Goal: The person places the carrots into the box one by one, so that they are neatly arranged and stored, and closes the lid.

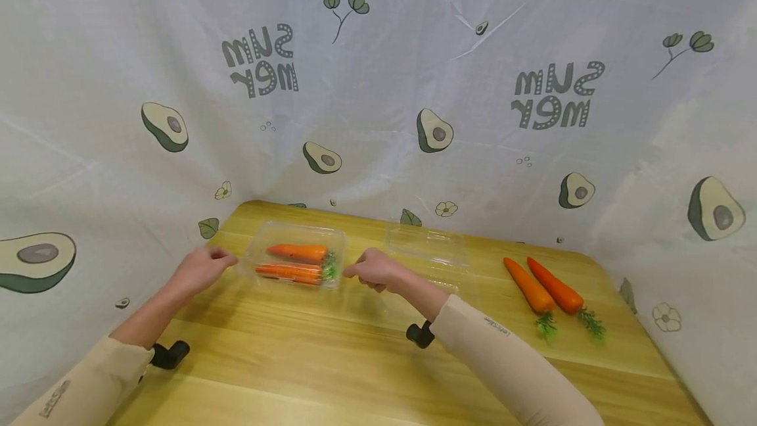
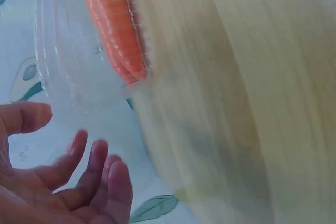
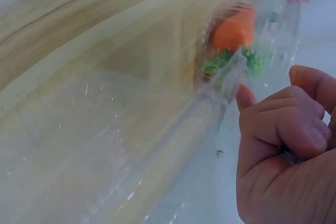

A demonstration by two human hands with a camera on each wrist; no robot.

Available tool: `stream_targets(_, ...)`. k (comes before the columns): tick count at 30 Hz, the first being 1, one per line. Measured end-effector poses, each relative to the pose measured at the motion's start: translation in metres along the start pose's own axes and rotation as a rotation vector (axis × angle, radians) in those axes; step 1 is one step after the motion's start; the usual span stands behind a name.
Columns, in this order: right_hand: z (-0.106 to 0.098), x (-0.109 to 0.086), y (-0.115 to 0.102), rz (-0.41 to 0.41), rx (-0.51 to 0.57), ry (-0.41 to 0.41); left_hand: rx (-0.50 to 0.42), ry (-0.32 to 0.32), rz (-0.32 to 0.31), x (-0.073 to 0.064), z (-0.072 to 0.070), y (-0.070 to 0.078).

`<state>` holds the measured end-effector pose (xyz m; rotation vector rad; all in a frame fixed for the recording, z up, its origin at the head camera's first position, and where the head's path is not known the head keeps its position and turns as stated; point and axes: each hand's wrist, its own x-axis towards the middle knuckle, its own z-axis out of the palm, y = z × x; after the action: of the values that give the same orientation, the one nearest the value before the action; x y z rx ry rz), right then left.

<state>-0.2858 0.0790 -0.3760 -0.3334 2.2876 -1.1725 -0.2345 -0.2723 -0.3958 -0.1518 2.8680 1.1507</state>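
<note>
- We see a yellowish wooden table [image 1: 331, 354].
- On its far left part, we find a clear container [image 1: 285, 234].
- To the right, we notice another clear plastic piece [image 1: 426, 242].
- At right, we see one carrot [image 1: 528, 286] beside a second carrot [image 1: 554, 286].

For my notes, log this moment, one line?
left hand: beside clear box; right hand: beside clear box; boxed carrots: two; loose carrots: two
</note>
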Motion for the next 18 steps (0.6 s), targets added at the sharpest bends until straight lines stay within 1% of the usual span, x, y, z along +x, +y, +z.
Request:
stream_targets(2,-0.005,-0.005,0.001,-0.005,-0.007,0.007,0.041,0.084,0.047,-0.005,0.001,0.006)
stream_targets(5,-0.012,-0.013,0.002,-0.010,-0.015,0.023,0.063,0.202,0.129,-0.013,0.006,0.018)
stream_targets(8,-0.020,-0.023,0.004,-0.010,-0.032,0.040,0.059,0.280,0.209,-0.021,0.014,0.031)
stream_targets(11,-0.027,-0.031,0.008,-0.015,-0.053,0.064,0.051,0.295,0.282,-0.028,0.023,0.045)
stream_targets(14,-0.035,-0.040,0.012,-0.023,-0.060,0.084,0.049,0.271,0.349,-0.034,0.033,0.058)
stream_targets(18,-0.047,-0.050,0.019,-0.025,-0.035,0.096,0.065,0.226,0.439,-0.040,0.047,0.074)
